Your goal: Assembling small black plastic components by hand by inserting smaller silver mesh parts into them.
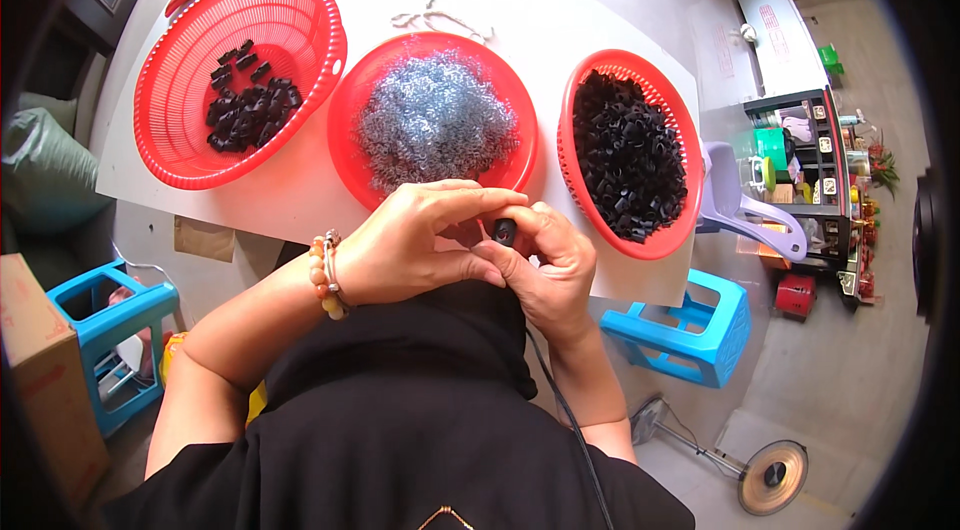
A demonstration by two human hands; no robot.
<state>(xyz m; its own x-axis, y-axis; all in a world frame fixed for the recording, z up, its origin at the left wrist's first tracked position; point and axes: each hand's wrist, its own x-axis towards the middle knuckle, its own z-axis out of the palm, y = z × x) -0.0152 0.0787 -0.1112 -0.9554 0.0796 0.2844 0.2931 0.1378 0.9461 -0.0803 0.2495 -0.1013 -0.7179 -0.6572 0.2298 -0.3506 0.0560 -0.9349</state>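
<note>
Both hands meet in front of my body, just below the middle red basin [345, 135]. My right hand [555, 275] is closed, pinching a small black plastic piece [505, 230] between thumb and forefinger. From the other side my left hand [425, 240] curls around the same spot. Its forefinger reaches above the black piece and its thumb touches the right thumb; whatever its tucked fingers hold is hidden. The basin holds a heap of small silvery metal springs [435, 120].
A red basket [160, 130] with black parts [255, 115] stands at left. Another red basket [668, 240] at right is full of small black pieces [625, 155]. White string [440, 20] lies behind the basin. Blue stools [715, 330] flank me; a black cord [560, 400] hangs beside my right arm.
</note>
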